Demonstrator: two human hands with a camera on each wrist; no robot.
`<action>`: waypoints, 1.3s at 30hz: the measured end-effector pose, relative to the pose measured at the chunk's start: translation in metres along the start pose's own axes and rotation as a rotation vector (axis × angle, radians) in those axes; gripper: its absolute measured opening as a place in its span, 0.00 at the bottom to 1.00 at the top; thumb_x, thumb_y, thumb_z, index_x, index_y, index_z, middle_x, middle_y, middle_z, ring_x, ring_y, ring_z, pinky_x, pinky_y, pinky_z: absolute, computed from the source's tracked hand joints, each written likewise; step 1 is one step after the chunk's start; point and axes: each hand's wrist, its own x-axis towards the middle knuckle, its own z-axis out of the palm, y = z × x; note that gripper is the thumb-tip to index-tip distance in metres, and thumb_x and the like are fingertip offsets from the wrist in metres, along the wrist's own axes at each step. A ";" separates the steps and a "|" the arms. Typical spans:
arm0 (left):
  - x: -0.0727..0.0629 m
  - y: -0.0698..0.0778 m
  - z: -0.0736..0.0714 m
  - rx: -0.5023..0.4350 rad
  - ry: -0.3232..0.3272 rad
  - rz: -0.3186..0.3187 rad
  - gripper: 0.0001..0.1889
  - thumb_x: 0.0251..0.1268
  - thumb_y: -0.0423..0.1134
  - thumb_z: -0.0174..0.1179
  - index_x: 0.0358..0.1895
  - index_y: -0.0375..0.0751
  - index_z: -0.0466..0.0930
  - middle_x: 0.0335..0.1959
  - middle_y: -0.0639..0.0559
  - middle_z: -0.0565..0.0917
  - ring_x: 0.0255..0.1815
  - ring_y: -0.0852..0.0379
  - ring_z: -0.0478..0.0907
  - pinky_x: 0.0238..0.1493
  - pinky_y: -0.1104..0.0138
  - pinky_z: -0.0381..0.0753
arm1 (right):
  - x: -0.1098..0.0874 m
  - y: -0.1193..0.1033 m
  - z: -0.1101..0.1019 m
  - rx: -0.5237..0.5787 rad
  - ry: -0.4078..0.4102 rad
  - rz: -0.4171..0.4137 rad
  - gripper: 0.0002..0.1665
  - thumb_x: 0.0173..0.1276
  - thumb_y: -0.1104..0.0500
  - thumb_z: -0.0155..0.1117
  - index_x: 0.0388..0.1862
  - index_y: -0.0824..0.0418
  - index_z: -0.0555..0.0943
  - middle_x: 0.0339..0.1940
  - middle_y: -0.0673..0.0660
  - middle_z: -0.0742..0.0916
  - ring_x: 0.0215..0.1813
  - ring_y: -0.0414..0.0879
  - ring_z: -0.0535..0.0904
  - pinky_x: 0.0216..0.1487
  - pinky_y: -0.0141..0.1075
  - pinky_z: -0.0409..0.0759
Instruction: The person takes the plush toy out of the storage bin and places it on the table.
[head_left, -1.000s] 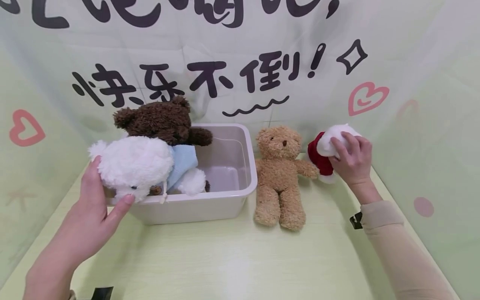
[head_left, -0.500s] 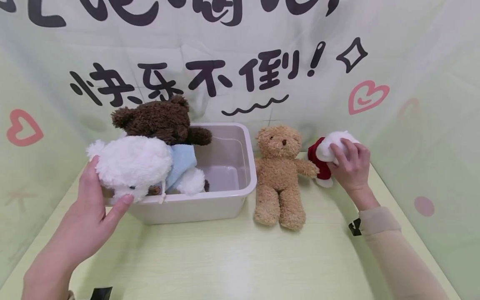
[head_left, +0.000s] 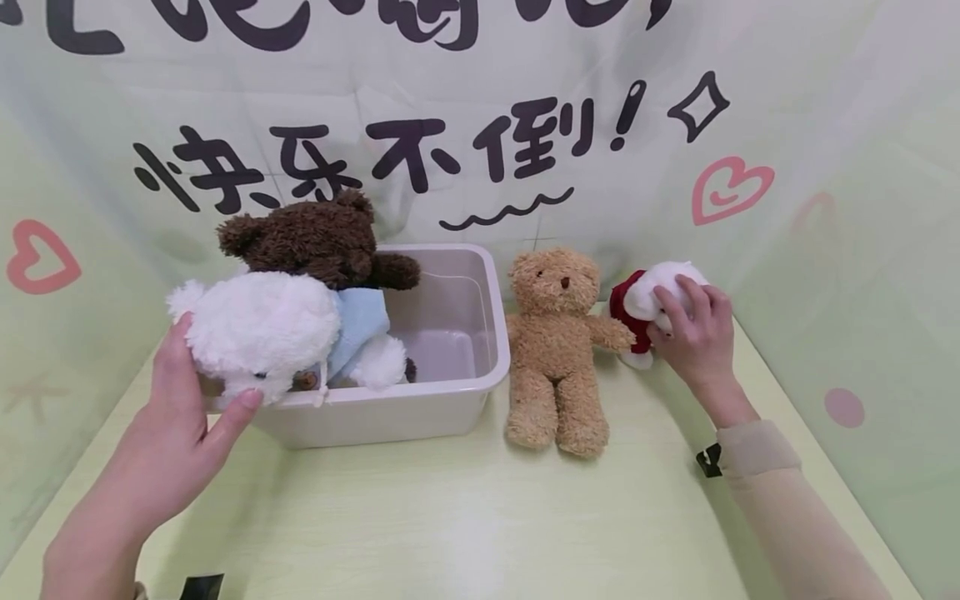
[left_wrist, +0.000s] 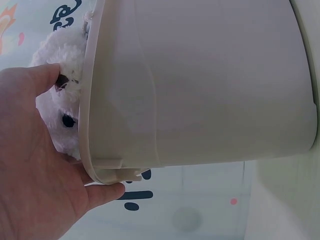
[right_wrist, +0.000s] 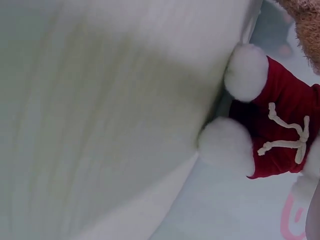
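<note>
My left hand [head_left: 168, 425] holds the head of a white plush toy in a light blue garment [head_left: 258, 325] at the grey bin's left end. In the left wrist view, my thumb lies on the toy's face [left_wrist: 62, 105], and one fingertip reaches under the bin's rim. A dark brown teddy bear [head_left: 307, 242] leans in the bin [head_left: 390, 417] behind it. On the right, my right hand [head_left: 697, 337] grips the head of a white plush toy in red clothes [head_left: 652, 292]. Its white feet [right_wrist: 227, 145] touch the table in the right wrist view.
Between the bin and my right hand, a light brown teddy bear [head_left: 558, 350] sits facing me against the back sheet [head_left: 450, 192]. Pale sheets with printed characters and hearts enclose the light wooden table [head_left: 465, 517]. Black patches show near both wrists.
My right hand and the red-clothed toy have shifted slightly down and left, toward the light brown bear. My left hand keeps its hold. The head view has turned a little.
</note>
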 end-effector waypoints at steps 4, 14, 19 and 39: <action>0.000 -0.001 0.000 0.000 0.004 0.006 0.48 0.77 0.40 0.58 0.84 0.50 0.29 0.80 0.32 0.43 0.64 0.20 0.58 0.59 0.28 0.57 | 0.002 0.000 -0.007 0.060 -0.046 0.005 0.25 0.55 0.58 0.64 0.53 0.64 0.82 0.55 0.72 0.81 0.54 0.71 0.76 0.49 0.65 0.70; -0.001 0.000 -0.002 0.009 -0.006 -0.006 0.48 0.77 0.41 0.58 0.84 0.52 0.28 0.81 0.35 0.42 0.65 0.22 0.58 0.55 0.30 0.59 | 0.010 -0.011 -0.015 0.014 -0.030 0.059 0.27 0.63 0.49 0.60 0.53 0.66 0.83 0.55 0.72 0.83 0.52 0.74 0.77 0.47 0.65 0.73; -0.001 0.001 -0.002 0.002 -0.007 -0.010 0.50 0.76 0.40 0.59 0.84 0.55 0.28 0.82 0.38 0.42 0.66 0.25 0.59 0.57 0.33 0.59 | 0.017 -0.018 -0.012 -0.024 0.034 0.140 0.29 0.61 0.47 0.61 0.53 0.67 0.82 0.55 0.71 0.83 0.49 0.73 0.76 0.45 0.68 0.70; 0.001 0.005 -0.005 0.062 -0.041 -0.083 0.62 0.67 0.47 0.70 0.83 0.57 0.22 0.83 0.37 0.36 0.59 0.16 0.65 0.45 0.27 0.66 | 0.128 -0.153 0.004 0.419 0.068 -0.020 0.32 0.66 0.44 0.63 0.59 0.66 0.76 0.55 0.70 0.82 0.50 0.65 0.78 0.48 0.56 0.78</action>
